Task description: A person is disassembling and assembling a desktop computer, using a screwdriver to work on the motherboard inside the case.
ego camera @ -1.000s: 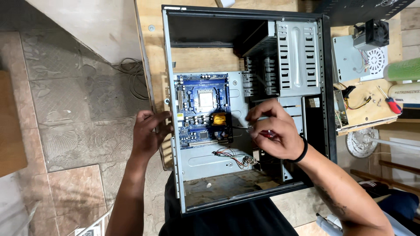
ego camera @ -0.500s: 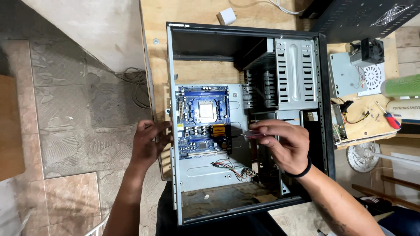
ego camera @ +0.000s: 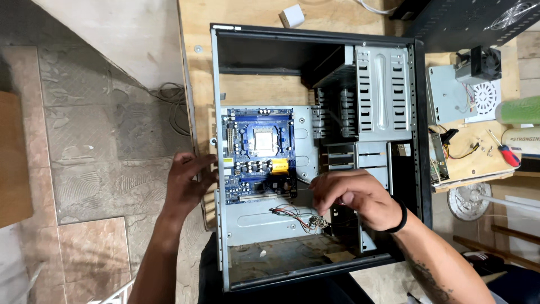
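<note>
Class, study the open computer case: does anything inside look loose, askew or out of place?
Yes. A bundle of thin coloured wires lies loose and tangled on the case floor below the blue motherboard, its ends free beside the right hand.
</note>
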